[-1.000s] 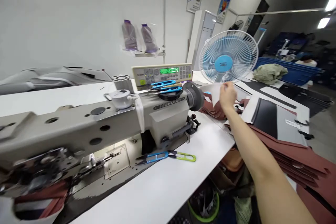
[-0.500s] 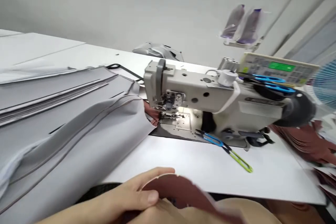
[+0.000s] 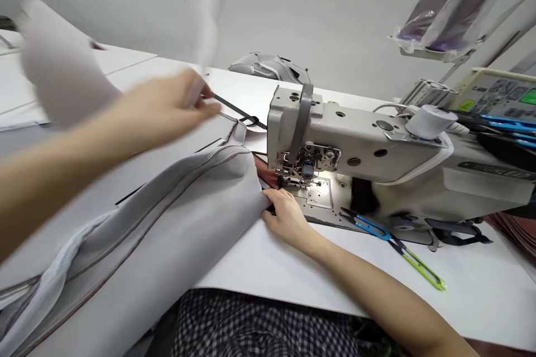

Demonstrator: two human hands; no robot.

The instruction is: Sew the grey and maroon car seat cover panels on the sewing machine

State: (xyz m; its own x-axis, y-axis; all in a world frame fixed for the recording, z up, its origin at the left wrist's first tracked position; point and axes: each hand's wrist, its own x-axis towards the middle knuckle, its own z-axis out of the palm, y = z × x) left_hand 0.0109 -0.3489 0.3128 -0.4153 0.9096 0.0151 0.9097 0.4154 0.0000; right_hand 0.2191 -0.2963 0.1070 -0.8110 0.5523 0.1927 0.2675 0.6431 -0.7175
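The right hand (image 3: pixel 285 215) pinches grey fabric (image 3: pixel 201 201) near the needle (image 3: pixel 307 170), risking a prick, while the left hand (image 3: pixel 167 106) grips a blurred white sheet (image 3: pixel 62 67).

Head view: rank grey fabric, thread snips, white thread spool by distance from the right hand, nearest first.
1. Grey fabric: touching the right hand, on its left.
2. Thread snips: on the table, to its right.
3. White thread spool: atop the machine, far right.
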